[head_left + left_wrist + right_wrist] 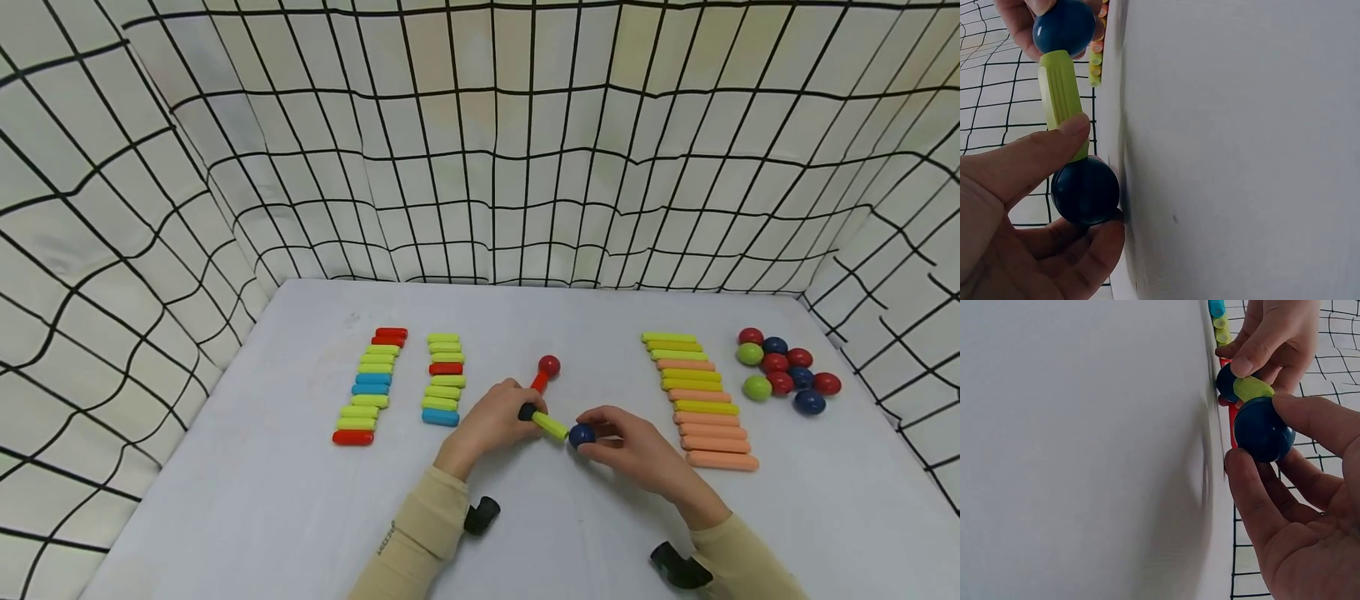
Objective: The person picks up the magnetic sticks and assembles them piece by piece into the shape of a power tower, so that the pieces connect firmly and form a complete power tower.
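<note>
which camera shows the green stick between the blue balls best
The left wrist view: the green stick looks large there, its grooves visible, though the left thumb partly covers it. The head view shows it smaller; the right wrist view, only a short piece.

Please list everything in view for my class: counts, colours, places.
Held balls: two, dark blue, centre
Held rod: one, lime, between held balls
Another ball: one, red, farther back
Another rod: one, red, against that ball
Short rods: nineteen, lime, red, blue, left
Long rods: twelve, yellowish and orange, right
Loose balls: ten, red, blue, green, far right
Table: one, white, below
Grid walls: three, black on white, around table
Wrist devices: two, black, beside forearms
Sleeves: two, beige, forearms
Left hand: one, gripping held rod
Right hand: one, pinching held ball
</note>
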`<state>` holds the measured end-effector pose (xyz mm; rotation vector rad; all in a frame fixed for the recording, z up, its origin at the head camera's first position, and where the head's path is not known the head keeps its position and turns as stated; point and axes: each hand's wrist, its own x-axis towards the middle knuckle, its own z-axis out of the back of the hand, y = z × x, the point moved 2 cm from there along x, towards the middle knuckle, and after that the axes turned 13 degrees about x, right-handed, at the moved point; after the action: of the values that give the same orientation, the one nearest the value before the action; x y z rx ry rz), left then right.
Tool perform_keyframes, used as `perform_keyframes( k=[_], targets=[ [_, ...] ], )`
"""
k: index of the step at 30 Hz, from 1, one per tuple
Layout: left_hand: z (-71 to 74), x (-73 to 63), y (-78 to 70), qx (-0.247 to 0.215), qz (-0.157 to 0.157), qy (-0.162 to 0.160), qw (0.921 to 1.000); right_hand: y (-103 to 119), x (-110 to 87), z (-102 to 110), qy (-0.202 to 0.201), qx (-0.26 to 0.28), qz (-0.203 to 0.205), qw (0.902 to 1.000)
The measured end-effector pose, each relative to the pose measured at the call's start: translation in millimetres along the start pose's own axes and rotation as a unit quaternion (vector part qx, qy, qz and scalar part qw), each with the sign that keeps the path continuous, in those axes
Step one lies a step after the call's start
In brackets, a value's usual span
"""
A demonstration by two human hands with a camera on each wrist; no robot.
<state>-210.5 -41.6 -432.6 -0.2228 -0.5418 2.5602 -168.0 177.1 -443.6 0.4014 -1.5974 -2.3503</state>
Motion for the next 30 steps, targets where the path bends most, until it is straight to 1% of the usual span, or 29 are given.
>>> perform_keyframes(
  k=[7, 12, 16, 19, 21, 22, 25, 27, 30],
  targets=[
    [-1.7, 0.0, -1.9, 0.000, 0.013, -0.004, 0.9999, 1, 3.3, -1, -0.020, 0.006, -0.031, 0.9993],
    [-1.5, 1.3, -3.0, 0.012, 0.024, -0.006, 0.9996, 3, 3.4, -1, -0.020, 0.017, -0.034, 0.9991],
    [-0.9, 1.7, -4.1, 0.013, 0.029, -0.009, 0.9995, 4, 3.6, -1, -0.021, 0.022, -0.036, 0.9989],
    [-0.9, 1.6, -3.9, 0.008, 0.031, -0.010, 0.9994, 4, 4.3, 0, -0.039, 0.019, -0.039, 0.9983],
    [-0.8, 1.5, -3.4, 0.001, 0.034, -0.009, 0.9994, 4, 5.7, 2, -0.061, 0.016, -0.039, 0.9972],
    [-0.8, 1.5, -3.1, -0.006, 0.035, -0.010, 0.9993, 4, 6.6, 4, -0.074, 0.012, -0.039, 0.9964],
    [-0.2, 1.5, -2.7, -0.022, 0.036, -0.011, 0.9991, 3, 10.2, 8, -0.102, -0.009, -0.017, 0.9946],
    [-0.1, 1.3, -2.9, -0.029, 0.035, -0.012, 0.9989, 3, 12.9, 9, -0.110, -0.030, -0.004, 0.9935],
    [0.1, 0.4, -3.3, -0.036, 0.036, -0.009, 0.9986, 2, 16.9, 10, -0.106, -0.063, 0.009, 0.9923]
  ],
)
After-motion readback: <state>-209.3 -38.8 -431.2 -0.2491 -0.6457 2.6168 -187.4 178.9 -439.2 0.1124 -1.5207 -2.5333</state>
